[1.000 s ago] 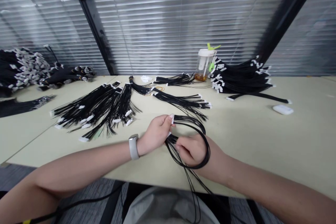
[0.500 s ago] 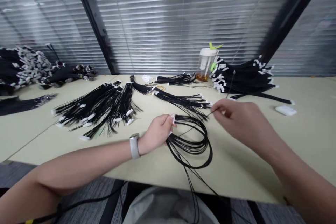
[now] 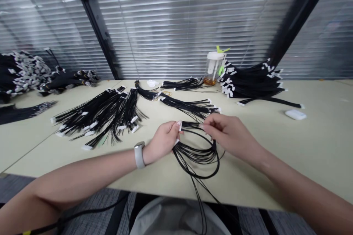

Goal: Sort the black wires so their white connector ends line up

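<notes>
Wire loop [image 3: 198, 152], conns. [image 3: 180, 125] held in L hand [image 3: 163, 139], curves by narrowly pinched R hand [image 3: 230, 133], contents unclear.

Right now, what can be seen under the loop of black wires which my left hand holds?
The pale tabletop shows through gaps in the loop of black wires. Anything directly beneath the wires, or behind your left hand, is covered and cannot be seen.
</notes>
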`<state>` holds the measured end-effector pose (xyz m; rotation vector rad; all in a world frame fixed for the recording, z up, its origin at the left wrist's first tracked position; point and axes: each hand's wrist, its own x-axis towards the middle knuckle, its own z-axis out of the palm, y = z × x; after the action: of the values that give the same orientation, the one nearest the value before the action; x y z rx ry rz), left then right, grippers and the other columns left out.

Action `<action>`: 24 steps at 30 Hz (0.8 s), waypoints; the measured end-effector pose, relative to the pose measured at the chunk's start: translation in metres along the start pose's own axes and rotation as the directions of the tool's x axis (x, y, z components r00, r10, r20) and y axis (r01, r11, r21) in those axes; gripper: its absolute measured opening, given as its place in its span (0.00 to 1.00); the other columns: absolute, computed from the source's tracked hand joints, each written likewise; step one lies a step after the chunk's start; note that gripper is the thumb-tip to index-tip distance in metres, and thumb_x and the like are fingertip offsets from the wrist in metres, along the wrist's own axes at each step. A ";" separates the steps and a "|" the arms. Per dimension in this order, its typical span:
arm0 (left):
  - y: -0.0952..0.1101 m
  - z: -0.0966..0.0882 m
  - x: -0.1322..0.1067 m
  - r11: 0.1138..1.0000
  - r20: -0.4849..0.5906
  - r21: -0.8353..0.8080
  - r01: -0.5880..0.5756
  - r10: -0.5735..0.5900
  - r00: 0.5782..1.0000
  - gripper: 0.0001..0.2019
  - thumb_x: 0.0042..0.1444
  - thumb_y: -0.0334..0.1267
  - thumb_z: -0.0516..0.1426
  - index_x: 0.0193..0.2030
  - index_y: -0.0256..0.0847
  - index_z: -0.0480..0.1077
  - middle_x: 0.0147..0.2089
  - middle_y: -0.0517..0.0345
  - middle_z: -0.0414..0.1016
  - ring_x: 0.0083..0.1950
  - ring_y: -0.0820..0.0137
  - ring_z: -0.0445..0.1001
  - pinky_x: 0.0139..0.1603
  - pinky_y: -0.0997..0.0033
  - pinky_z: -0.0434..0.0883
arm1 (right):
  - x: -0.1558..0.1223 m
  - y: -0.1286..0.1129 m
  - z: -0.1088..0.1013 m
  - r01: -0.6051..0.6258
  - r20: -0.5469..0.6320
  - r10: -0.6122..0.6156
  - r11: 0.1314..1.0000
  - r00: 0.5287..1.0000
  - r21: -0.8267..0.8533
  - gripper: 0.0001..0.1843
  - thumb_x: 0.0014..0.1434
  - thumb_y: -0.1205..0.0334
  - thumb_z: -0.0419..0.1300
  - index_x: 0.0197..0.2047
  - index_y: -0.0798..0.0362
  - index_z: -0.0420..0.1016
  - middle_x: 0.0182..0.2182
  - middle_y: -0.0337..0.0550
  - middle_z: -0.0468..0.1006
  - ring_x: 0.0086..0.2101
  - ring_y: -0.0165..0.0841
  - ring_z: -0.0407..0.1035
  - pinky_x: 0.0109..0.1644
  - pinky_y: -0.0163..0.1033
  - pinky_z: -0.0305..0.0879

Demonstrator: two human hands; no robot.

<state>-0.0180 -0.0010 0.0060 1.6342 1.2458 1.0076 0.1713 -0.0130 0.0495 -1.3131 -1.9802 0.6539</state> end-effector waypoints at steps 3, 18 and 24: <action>0.001 0.000 -0.001 1.000 0.007 -0.002 -0.027 0.027 1.000 0.21 0.57 0.51 0.45 0.23 0.37 0.62 0.18 0.64 0.60 0.19 0.77 0.58 0.21 0.76 0.58 | -0.002 0.001 0.006 0.074 0.051 -0.067 0.985 0.996 -0.158 0.13 0.57 0.58 0.52 0.25 0.54 0.68 0.17 0.34 0.65 0.20 0.25 0.57 0.23 0.31 0.50; 0.001 0.000 -0.004 0.981 0.070 0.114 -0.157 0.150 0.986 0.20 0.59 0.46 0.44 0.21 0.37 0.61 0.18 0.64 0.60 0.22 0.76 0.60 0.28 0.77 0.60 | 0.001 -0.003 0.018 0.129 0.142 -0.090 0.946 0.986 -0.296 0.15 0.60 0.60 0.47 0.24 0.54 0.67 0.23 0.38 0.72 0.25 0.27 0.62 0.28 0.33 0.50; 0.003 0.000 -0.004 0.981 0.078 0.114 -0.159 0.151 0.985 0.20 0.59 0.45 0.44 0.21 0.37 0.61 0.19 0.64 0.61 0.23 0.77 0.60 0.28 0.77 0.60 | 0.000 -0.003 0.016 0.158 0.166 -0.114 0.947 0.980 -0.281 0.16 0.60 0.61 0.47 0.23 0.54 0.66 0.21 0.38 0.70 0.25 0.27 0.61 0.29 0.32 0.49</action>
<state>-0.0183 -0.0055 0.0082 1.8673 1.1660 0.9774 0.1567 -0.0146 0.0412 -1.3120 -2.3365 0.4112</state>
